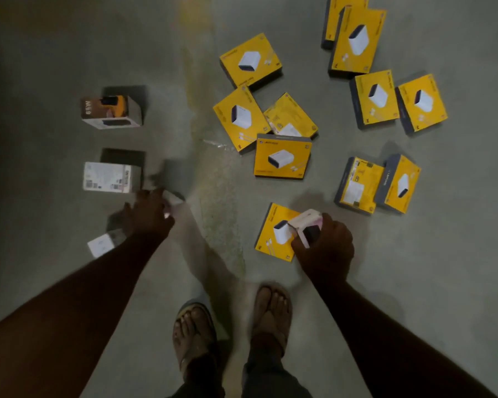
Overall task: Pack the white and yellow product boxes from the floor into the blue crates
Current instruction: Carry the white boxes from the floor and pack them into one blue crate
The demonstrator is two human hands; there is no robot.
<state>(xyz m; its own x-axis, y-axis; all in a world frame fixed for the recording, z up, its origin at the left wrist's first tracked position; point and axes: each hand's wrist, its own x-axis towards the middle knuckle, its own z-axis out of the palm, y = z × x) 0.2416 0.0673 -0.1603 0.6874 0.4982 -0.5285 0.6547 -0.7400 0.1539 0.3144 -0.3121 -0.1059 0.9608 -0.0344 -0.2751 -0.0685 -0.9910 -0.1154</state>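
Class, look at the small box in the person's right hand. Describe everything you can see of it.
The small box is pale, whitish-pink, with one dark end face turned toward the camera. It looks like printed card, and any print is too blurred to read. The right hand grips it from below and the right, fingers curled round it, holding it tilted above the floor. In the picture it overlaps a yellow box lying flat; whether they touch cannot be told.

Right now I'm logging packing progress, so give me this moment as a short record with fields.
setting: grey floor, seen from above
left hand: grips a small white box, blurred
right hand: grips a white box
yellow boxes: about a dozen scattered at right, nearest one lying beside the right hand
white boxes on floor: one at left, another under the left forearm
blue crates: not in view
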